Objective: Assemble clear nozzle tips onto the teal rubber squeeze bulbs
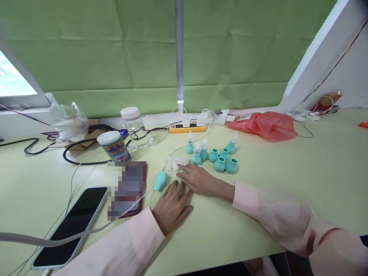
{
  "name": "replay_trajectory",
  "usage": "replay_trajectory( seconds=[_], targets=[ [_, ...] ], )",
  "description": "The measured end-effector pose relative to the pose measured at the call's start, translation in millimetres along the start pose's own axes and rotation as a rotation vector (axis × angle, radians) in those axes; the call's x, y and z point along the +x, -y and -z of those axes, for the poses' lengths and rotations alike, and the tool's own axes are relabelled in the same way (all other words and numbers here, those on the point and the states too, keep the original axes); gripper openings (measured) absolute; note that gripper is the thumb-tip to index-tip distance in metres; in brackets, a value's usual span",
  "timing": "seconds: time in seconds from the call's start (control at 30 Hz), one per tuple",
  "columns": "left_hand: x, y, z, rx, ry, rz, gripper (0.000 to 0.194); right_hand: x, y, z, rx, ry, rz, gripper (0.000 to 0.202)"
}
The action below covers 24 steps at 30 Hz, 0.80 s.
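My left hand [173, 207] lies on the table with its fingers spread, holding nothing I can see. Just beyond its fingertips a teal rubber bulb [160, 180] rests on its side, beside a white cable. My right hand [199, 180] reaches in from the right, palm down and fingers stretched out. Its fingertips are at a small pile of clear plastic pieces [176, 165] and partly cover it. Behind that hand stand several teal bulbs without tips, one of them an open-necked bulb [231, 166]. Several others carry clear nozzles, such as the nozzled bulb [196, 156].
Two phones, a black-screened phone [76, 226] and a red-edged phone [142, 184], lie on the left under a cable. Behind them are a printed canister [115, 147] and a clear jar [135, 128]. A yellow power strip [186, 128] and red bubble wrap [266, 124] lie along the back.
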State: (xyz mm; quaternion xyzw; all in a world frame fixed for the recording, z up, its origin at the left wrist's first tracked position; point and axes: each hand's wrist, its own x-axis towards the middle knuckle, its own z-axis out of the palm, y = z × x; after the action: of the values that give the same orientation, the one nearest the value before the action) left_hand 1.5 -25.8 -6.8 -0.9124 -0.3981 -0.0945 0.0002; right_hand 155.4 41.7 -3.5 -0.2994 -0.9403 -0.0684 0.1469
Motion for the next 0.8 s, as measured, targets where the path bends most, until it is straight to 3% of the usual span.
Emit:
replay_trajectory(
  seconds=[0.23, 0.37, 0.43, 0.53, 0.63, 0.8],
  targets=[
    [-2.1, 1.9, 0.4, 0.021, -0.031, 0.000, 0.033, -2.1, -10.3, -4.5, 0.124, -0.015, 0.011, 0.020],
    [-0.5, 3.1, 1.3, 0.030, -0.094, 0.024, 0.031, -0.9, -10.4, -6.4, 0.280, -0.132, -0.049, 0.017],
    [-0.1, 4.1, 1.6, 0.028, -0.190, 0.085, 0.027, 0.7, -6.1, -4.1, 0.444, -0.228, -0.127, 0.018],
    [-1.2, 5.2, 2.1, -0.023, -0.440, 0.164, 0.022, 2.9, 5.3, 4.2, 0.813, -0.290, -0.272, 0.018],
    [-2.8, 4.9, 3.0, -0.113, -0.561, 0.197, 0.021, 4.0, 16.3, 14.0, 1.179, -0.215, -0.383, 0.018],
    [-1.8, 4.8, 6.0, -0.237, -0.509, 0.239, 0.022, 4.1, 16.9, 25.3, 1.478, -0.006, -0.482, 0.021]
  ],
)
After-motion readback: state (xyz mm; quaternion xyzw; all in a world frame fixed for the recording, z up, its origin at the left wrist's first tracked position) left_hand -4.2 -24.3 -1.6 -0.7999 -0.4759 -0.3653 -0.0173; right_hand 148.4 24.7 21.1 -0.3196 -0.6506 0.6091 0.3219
